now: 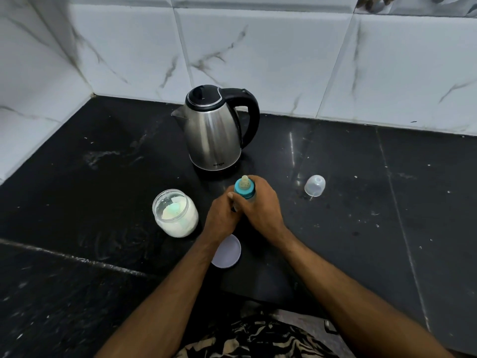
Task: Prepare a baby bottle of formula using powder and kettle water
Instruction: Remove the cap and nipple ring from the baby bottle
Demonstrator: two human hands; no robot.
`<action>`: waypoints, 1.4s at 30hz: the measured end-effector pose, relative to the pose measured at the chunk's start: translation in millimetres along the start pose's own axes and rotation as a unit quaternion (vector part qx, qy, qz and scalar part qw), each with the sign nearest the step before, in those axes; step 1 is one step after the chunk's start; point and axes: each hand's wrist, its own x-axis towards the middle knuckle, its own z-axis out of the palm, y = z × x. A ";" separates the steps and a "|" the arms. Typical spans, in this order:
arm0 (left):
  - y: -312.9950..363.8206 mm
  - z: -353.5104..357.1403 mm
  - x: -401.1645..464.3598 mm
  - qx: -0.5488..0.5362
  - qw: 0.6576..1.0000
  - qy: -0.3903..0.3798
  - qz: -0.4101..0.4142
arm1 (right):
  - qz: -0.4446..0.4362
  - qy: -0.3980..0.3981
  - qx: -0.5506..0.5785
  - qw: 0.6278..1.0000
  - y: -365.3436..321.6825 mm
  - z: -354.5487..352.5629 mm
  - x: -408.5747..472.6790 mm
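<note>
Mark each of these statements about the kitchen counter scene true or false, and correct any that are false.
1. Both hands hold the bottle. True: the left hand and right hand wrap around it.
2. The jar has its lid on. False: the jar is open, and the lid lies on the counter beside the left forearm.
3. The kettle stands behind the bottle. True.
4. The clear cap sits on the bottle's teat. False: it rests on the counter to the right of the hands.
5. The jar holds white powder. True.
</note>
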 end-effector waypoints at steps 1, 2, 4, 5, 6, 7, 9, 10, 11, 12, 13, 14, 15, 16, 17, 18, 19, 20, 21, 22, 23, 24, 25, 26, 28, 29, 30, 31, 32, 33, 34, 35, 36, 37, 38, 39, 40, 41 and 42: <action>-0.5 -0.6 0.3 -0.002 1.000 -0.002 -0.001 | -0.002 -0.002 0.001 1.000 1.1 0.3 1.9; -0.2 -1.1 0.4 -0.004 1.000 -0.005 -0.002 | -0.003 -0.011 0.005 1.000 2.4 -0.4 4.2; -0.6 -1.6 0.6 -0.006 1.000 -0.005 0.006 | -0.005 -0.039 0.003 0.999 6.7 -2.8 8.1; -1.2 -1.4 0.5 -0.005 1.000 -0.003 0.010 | -0.006 -0.054 -0.007 0.998 9.3 -4.5 9.3; -1.8 -1.4 0.5 -0.007 1.000 -0.002 0.011 | -0.007 -0.071 -0.015 0.997 12.8 -6.8 11.6; -2.3 -1.2 0.7 -0.011 1.000 -0.006 0.011 | -0.009 -0.092 -0.017 0.996 15.6 -10.4 15.0; -2.8 -2.1 2.0 -0.022 1.000 -0.019 0.010 | -0.016 -0.158 0.017 0.987 17.9 -21.9 25.3; -2.9 -3.1 3.0 -0.024 0.999 -0.027 0.010 | -0.020 -0.202 0.038 0.979 17.1 -29.1 31.9; -3.2 -4.4 4.4 -0.025 0.999 -0.034 0.010 | -0.026 -0.245 0.047 0.968 14.9 -35.9 38.5; -3.1 -5.4 5.2 -0.025 0.999 -0.041 0.009 | -0.033 -0.277 0.044 0.959 12.5 -40.9 43.9; -3.6 -6.0 5.6 -0.026 0.999 -0.046 0.009 | -0.042 -0.288 0.034 0.956 11.3 -43.1 46.8; -4.5 -6.0 5.7 -0.028 0.998 -0.048 0.010 | -0.052 -0.279 0.018 0.959 12.0 -42.4 46.6; -5.4 -5.6 5.1 -0.031 0.998 -0.050 0.013 | -0.060 -0.253 -0.002 0.966 12.3 -39.4 43.0; -5.7 -5.2 4.6 -0.035 0.998 -0.051 0.015 | -0.059 -0.214 -0.026 0.975 11.8 -35.5 37.3; -5.9 -4.2 4.0 -0.040 0.998 -0.051 0.016 | -0.049 -0.171 -0.050 0.983 10.7 -31.2 31.2; -5.8 -3.4 3.3 -0.043 0.998 -0.051 0.015 | -0.040 -0.128 -0.068 0.989 9.0 -27.1 25.4; -5.0 -2.9 3.0 -0.044 0.998 -0.050 0.014 | -0.035 -0.092 -0.081 0.992 6.6 -23.3 21.5; -4.1 -2.7 3.2 -0.043 0.998 -0.049 0.013 | -0.035 -0.066 -0.087 0.993 3.9 -20.3 18.8; -3.7 -2.8 3.3 -0.042 0.998 -0.048 0.012 | -0.032 -0.053 -0.084 0.995 1.4 -18.1 17.4; -3.9 -2.7 3.3 -0.043 0.998 -0.048 0.013 | -0.027 -0.051 -0.074 0.996 -1.1 -17.4 16.3; -4.2 -2.7 3.2 -0.045 0.998 -0.048 0.015 | -0.021 -0.056 -0.057 0.997 -2.9 -17.9 15.2; -4.2 -2.9 2.9 -0.046 0.998 -0.048 0.016 | -0.017 -0.067 -0.035 0.997 -4.0 -19.8 14.0; -4.5 -3.5 2.7 -0.046 0.998 -0.047 0.017 | -0.015 -0.084 -0.012 0.996 -4.4 -23.0 13.6; -4.2 -3.7 2.5 -0.046 0.998 -0.047 0.017 | -0.016 -0.107 0.011 0.994 -4.6 -27.9 13.8; -4.3 -3.5 2.5 -0.048 0.998 -0.049 0.011 | -0.015 -0.160 0.046 0.986 -3.6 -37.8 17.8; -4.0 -3.5 2.5 -0.047 0.998 -0.050 0.009 | -0.012 -0.178 0.049 0.983 -2.8 -40.0 20.3; -4.4 -3.3 2.8 -0.043 0.998 -0.049 0.008 | -0.011 -0.187 0.044 0.981 -3.0 -40.2 21.7; -5.0 -2.9 2.8 -0.038 0.998 -0.047 0.011 | -0.013 -0.182 0.029 0.983 -4.0 -38.2 22.0; -5.8 -2.5 2.9 -0.033 0.998 -0.045 0.016 | -0.013 -0.162 0.007 0.987 -5.1 -33.9 21.1; -6.7 -2.1 3.0 -0.029 0.998 -0.045 0.020 | -0.010 -0.133 -0.017 0.991 -4.9 -27.9 19.9; -7.0 -1.7 3.0 -0.028 0.998 -0.048 0.020 | -0.007 -0.101 -0.037 0.994 -4.7 -22.3 18.0; -7.5 -1.1 3.2 -0.031 0.998 -0.050 0.017 | -0.005 -0.074 -0.052 0.996 -3.9 -17.9 16.4; -7.3 -0.8 3.3 -0.033 0.998 -0.050 0.015 | -0.008 -0.059 -0.057 0.997 -3.9 -15.5 15.2; -7.2 -0.4 3.4 -0.034 0.998 -0.048 0.014 | -0.012 -0.057 -0.053 0.997 -3.5 -15.1 14.9; -6.8 -0.4 3.5 -0.034 0.998 -0.046 0.014 | -0.015 -0.067 -0.040 0.997 -4.1 -16.6 15.1; -6.6 -0.4 3.2 -0.036 0.998 -0.044 0.016 | -0.013 -0.088 -0.017 0.996 -5.4 -19.7 15.0; -6.5 -0.8 3.2 -0.036 0.998 -0.042 0.018 | -0.007 -0.114 0.008 0.993 -7.2 -23.5 15.3; -6.4 -1.0 2.9 -0.037 0.998 -0.042 0.020 | -0.002 -0.139 0.025 0.990 -7.9 -27.4 15.6; -6.2 -1.3 2.6 -0.037 0.998 -0.042 0.020 | -0.001 -0.153 0.029 0.988 -8.0 -30.3 16.2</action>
